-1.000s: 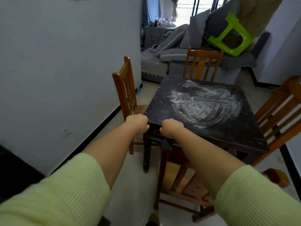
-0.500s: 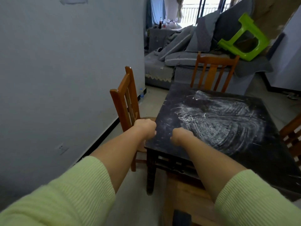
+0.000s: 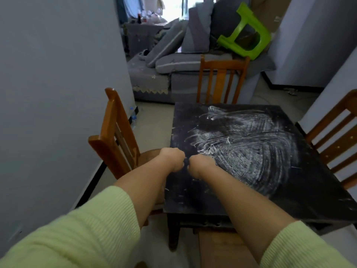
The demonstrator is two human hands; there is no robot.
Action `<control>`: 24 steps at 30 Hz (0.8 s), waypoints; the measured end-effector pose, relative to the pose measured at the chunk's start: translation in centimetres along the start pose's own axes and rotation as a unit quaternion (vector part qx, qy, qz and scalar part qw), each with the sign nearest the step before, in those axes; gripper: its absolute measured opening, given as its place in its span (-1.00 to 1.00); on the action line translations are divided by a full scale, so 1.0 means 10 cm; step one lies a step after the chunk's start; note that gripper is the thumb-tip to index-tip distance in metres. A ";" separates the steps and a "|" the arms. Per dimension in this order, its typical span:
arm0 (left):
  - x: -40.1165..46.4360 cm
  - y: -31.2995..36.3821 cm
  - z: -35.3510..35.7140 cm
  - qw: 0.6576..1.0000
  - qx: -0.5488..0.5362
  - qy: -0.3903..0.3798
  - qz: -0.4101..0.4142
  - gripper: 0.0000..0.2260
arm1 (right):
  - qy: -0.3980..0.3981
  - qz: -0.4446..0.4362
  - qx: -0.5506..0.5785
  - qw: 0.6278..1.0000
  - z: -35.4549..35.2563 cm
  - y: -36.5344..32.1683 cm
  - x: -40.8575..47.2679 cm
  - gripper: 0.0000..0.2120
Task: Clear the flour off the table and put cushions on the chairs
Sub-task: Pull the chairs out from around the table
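A dark square table [image 3: 193,196] carries white flour [image 3: 251,149] smeared in swirls across its middle and right. My left hand [image 3: 172,158] is a closed fist over the table's left edge. My right hand [image 3: 200,164] is also a fist, just right of it, over the near edge of the flour. Nothing shows in either fist. Wooden chairs stand at the left [image 3: 116,136], the far side [image 3: 220,82] and the right [image 3: 336,132]; none has a cushion. Grey cushions [image 3: 173,45] lie piled on the sofa behind.
A grey wall [image 3: 58,93] runs along the left, close to the left chair. A grey sofa [image 3: 150,80] stands beyond the table with a green plastic stool [image 3: 245,33] tipped on it. Another chair seat [image 3: 222,248] sits below the table's near edge.
I have moved closer to the table. Both fists have travelled from its near left corner to over its top, at the edge of the flour, and now sit closer together.
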State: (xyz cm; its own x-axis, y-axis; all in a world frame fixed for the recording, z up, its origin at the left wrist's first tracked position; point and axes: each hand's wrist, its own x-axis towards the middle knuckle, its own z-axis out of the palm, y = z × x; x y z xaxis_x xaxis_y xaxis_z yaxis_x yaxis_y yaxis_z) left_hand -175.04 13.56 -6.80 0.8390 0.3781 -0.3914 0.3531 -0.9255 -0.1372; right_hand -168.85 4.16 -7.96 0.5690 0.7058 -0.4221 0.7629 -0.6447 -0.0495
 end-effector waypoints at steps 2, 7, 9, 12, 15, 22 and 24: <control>0.16 -0.17 -0.07 1.000 0.010 0.007 0.027 -0.83 | 0.006 0.028 0.021 0.999 -0.09 -0.10 0.14 -0.76; 0.30 -0.83 -0.20 0.995 0.049 0.034 0.078 -0.77 | -0.001 0.076 0.043 0.996 -0.26 -0.49 0.42 -0.75; 0.31 -1.10 -0.24 0.995 0.048 0.048 0.075 -0.78 | 0.007 0.078 0.045 0.996 -0.31 -0.66 0.51 -0.79; 0.26 -1.55 -0.27 0.996 0.042 0.061 0.052 -0.77 | 0.014 0.067 0.028 0.997 -0.40 -1.01 0.65 -0.81; 0.19 -1.90 -0.28 0.996 0.035 0.075 0.025 -0.75 | 0.023 0.051 0.019 0.998 -0.52 -1.29 0.78 -0.78; 0.03 -2.50 -0.23 0.994 0.007 0.108 -0.032 -0.75 | 0.054 0.020 -0.028 0.998 -0.73 -1.79 1.13 -0.78; 0.03 -2.70 -0.19 0.991 -0.001 0.130 -0.042 -0.77 | 0.057 0.010 -0.041 0.997 -0.76 -1.92 1.26 -0.79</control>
State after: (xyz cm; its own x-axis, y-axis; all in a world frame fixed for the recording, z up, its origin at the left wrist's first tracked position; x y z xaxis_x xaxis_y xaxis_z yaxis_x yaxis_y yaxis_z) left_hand -183.57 38.66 -1.49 0.8846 0.4476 -0.1307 0.4272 -0.8903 -0.1575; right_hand -173.96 27.67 -5.42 0.6122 0.7245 -0.3169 0.7707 -0.6363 0.0343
